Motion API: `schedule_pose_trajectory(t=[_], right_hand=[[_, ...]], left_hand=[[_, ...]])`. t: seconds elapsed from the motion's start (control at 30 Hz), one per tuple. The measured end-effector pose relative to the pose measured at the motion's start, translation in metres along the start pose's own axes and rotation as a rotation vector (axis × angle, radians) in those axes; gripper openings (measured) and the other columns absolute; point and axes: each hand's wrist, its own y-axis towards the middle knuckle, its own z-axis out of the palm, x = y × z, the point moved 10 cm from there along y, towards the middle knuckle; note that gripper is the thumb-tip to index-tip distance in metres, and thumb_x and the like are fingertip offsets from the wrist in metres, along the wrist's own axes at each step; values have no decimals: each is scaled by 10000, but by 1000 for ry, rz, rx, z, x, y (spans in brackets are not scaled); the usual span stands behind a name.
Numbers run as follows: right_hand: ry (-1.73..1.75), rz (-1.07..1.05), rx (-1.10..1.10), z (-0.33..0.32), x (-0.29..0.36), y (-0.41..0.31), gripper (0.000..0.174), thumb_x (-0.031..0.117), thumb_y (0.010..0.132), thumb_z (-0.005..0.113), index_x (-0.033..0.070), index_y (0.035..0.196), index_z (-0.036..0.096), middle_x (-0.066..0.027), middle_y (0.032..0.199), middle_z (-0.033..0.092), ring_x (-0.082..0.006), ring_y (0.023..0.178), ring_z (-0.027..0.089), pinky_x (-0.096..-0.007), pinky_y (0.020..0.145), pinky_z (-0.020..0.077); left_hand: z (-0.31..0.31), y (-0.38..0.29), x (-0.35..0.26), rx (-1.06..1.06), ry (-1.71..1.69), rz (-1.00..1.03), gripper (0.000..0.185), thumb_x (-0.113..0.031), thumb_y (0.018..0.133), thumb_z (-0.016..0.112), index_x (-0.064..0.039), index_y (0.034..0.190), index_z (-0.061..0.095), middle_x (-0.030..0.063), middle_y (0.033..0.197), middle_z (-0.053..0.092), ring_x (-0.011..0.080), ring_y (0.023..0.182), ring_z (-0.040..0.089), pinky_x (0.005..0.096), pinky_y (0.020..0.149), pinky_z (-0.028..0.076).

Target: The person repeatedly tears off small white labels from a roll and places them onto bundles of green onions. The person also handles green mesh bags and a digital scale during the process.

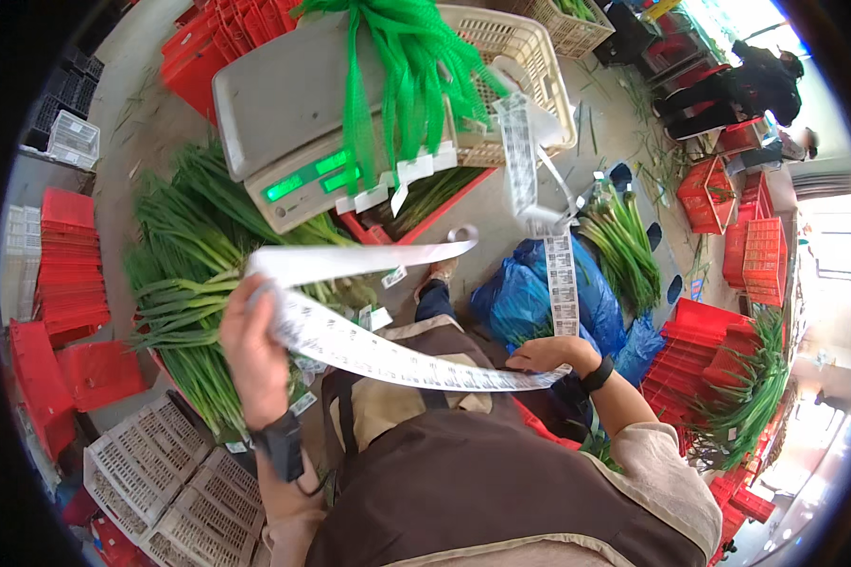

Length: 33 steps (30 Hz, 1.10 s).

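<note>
A long strip of printed paper labels sags between my two hands in front of a brown apron. My left hand is raised at the left and grips one part of it, where the strip bends back on itself and its white side runs right to a curled end. At the lower right, my right hand holds the other part. Its fingers are partly hidden behind the wrist. Another length of labels hangs down just above that hand from the scale's side. Bunches of green onions lie beside my left hand.
A weighing scale with a lit green display carries green mesh bags. A cream plastic basket stands behind it. Blue plastic bags lie right of centre. Red crates and grey crates are stacked leftward. A person is at the far right.
</note>
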Motion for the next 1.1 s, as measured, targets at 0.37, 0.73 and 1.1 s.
schedule_pose_trajectory(t=[0.37,0.73,1.1], right_hand=[[388,-399,-758,-161,159,20,226,37,821,657,22,1047,645,-100,908,664,-178,818,641,-292,732,511],[184,-481,-972,-180,142,22,88,43,777,664,31,863,658,-88,814,621,-233,737,612,-320,643,499],[428,-24,-1165,-274,36,121,156,105,753,696,-10,853,663,-81,677,556,-143,597,507,-287,579,425]], left_hand=[[117,-7,100,348,85,-301,175,-20,865,607,47,1023,643,62,896,664,72,744,603,208,665,486],[109,14,145,198,123,-390,250,-161,943,519,35,1032,647,100,931,665,124,756,641,255,658,529],[83,38,193,49,350,-477,221,-135,905,555,35,1002,657,72,915,670,111,758,632,245,635,495]])
